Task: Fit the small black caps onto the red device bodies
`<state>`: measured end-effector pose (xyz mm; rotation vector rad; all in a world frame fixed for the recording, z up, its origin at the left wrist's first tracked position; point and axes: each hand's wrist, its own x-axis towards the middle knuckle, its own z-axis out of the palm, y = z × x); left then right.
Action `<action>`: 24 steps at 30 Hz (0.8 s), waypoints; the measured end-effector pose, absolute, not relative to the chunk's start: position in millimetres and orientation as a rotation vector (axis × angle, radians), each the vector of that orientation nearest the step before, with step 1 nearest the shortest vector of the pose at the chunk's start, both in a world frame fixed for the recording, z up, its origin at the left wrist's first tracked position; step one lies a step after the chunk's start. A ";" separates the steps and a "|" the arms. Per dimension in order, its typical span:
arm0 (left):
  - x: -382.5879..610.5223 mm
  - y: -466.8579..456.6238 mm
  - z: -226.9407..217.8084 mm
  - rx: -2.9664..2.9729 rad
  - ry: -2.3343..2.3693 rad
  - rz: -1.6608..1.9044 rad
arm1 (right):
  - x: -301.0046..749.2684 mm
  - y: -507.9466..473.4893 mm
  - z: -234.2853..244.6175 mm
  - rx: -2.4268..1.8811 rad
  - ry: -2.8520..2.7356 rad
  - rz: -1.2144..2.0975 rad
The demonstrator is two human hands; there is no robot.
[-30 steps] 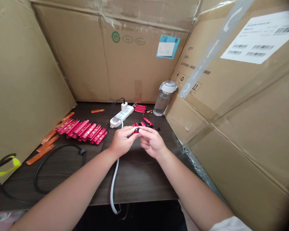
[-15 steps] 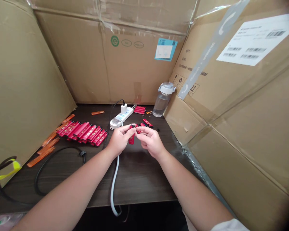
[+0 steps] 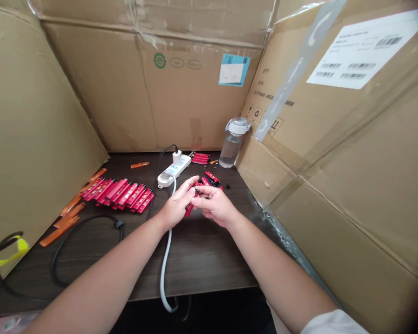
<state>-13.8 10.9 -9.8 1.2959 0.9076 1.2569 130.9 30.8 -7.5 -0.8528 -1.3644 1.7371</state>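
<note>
Over the middle of the table my left hand and my right hand meet at the fingertips. Between them is a small flat red case with gold lettering and a black end, much like a lighter. My left fingers and thumb close round the red case. My right thumb and fingers pinch at its black end; the fingers hide most of it. Just behind my hands lie several loose red cases with black parts. To the left, a row of similar red cases is stacked side by side.
A white power strip with a plug and cables lies behind my hands. A water bottle stands at the back right. Orange strips and a black cable lie left. Cardboard walls enclose the table.
The red case has tilted and its lower end has swung left. My left fingers have lifted slightly over it, and my right hand has shifted a little left and down. The view has moved slightly.
</note>
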 end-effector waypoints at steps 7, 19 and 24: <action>-7.3 14.1 -19.1 1.165 0.969 1.198 | 128.7 28.5 -3.5 -0.910 -1.573 1.291; 0.8 13.8 -20.3 1.208 1.015 1.217 | 112.8 18.4 -16.0 -1.132 -1.653 0.683; -0.8 15.2 -19.3 1.006 1.035 1.285 | 116.1 21.2 -10.5 -1.059 -1.791 0.836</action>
